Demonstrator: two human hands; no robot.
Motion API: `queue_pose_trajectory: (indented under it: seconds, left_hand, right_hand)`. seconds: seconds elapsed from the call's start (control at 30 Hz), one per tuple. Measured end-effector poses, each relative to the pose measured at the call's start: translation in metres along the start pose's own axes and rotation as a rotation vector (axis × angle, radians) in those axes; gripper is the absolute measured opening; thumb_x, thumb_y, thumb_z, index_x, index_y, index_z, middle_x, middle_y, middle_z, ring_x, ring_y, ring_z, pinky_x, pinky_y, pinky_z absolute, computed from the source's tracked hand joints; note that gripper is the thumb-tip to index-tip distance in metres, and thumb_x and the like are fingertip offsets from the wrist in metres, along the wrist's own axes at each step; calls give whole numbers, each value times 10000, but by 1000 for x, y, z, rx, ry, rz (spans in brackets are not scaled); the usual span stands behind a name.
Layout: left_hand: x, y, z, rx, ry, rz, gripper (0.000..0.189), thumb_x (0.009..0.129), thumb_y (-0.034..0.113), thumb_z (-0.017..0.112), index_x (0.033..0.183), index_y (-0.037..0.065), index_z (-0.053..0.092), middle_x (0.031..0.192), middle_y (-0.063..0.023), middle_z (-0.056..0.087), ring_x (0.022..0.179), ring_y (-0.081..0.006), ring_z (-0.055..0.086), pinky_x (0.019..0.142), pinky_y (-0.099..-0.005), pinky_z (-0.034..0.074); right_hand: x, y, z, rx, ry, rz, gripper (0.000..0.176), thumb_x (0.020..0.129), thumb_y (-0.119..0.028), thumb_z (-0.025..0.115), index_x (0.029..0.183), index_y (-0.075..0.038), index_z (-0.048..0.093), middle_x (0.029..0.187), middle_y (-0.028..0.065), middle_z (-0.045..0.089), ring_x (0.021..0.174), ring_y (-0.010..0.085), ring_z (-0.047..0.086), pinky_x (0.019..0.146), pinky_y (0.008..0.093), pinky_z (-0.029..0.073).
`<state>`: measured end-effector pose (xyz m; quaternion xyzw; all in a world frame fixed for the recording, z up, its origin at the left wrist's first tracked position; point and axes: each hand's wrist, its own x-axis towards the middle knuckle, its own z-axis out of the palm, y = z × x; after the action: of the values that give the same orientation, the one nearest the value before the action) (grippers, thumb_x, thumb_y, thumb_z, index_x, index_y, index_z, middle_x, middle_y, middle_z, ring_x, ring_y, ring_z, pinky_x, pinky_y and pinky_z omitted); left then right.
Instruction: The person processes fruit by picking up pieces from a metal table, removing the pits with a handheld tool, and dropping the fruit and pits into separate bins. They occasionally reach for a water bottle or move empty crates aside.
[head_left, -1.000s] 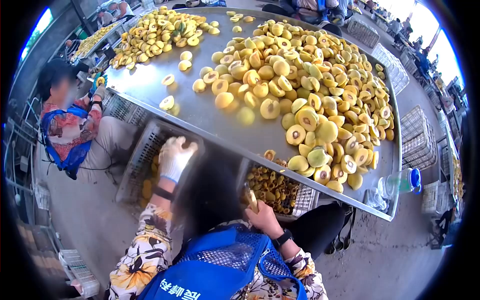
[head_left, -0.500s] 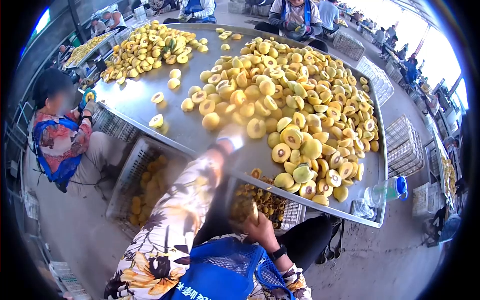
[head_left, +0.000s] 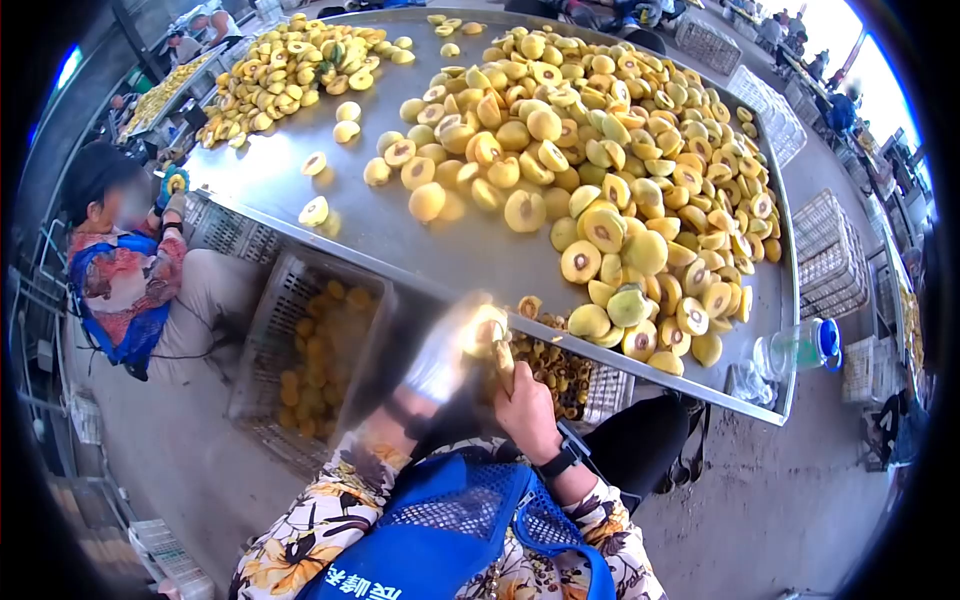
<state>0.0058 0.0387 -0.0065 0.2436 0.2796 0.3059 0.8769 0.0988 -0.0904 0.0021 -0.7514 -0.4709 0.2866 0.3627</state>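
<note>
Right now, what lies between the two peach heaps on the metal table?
In the head view, a few loose peach halves, with bare metal tabletop around them.

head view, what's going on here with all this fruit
A person seated at a metal table is working on fruit. The gloved left hand, blurred, seems to hold a yellow piece against the tip of a tool gripped in the bare right hand. A big pile, many pieces cut in half, covers much of the table. The left crate holds yellow pieces; the right crate holds small, darker scraps. A co-worker sits to the left.
</note>
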Motion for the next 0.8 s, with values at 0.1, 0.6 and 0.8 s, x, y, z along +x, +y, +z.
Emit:
queue_pose_trajectory:
  seconds: [0.1, 0.6, 0.8]
  left_hand:
    - [9, -24, -10, -65, 65, 74, 274, 901, 250, 562, 1052, 27, 516, 928, -142, 597, 755, -242, 610, 666, -301, 532]
    - [13, -6, -24, 214, -227, -269, 292, 919, 248, 461, 998, -14, 564, 852, -142, 618, 732, -250, 626, 649, -333, 535]
    - [-4, 5, 8, 186, 31, -175, 397, 923, 375, 497, 1071, 9, 540, 938, -84, 609, 819, -191, 612, 715, -304, 527]
  right_hand:
    - [-5, 7, 2, -3, 11, 45, 212, 809, -131, 559, 867, 18, 421, 646, 280, 553, 638, 469, 548, 572, 517, 431]
    - [-13, 11, 6, -11, -219, 62, 225, 783, -115, 513, 868, 80, 437, 705, 319, 560, 707, 479, 554, 656, 516, 450]
    - [-8, 20, 1, 169, -199, 130, 227, 769, -121, 532, 910, 53, 496, 740, 300, 576, 735, 455, 573, 655, 446, 477]
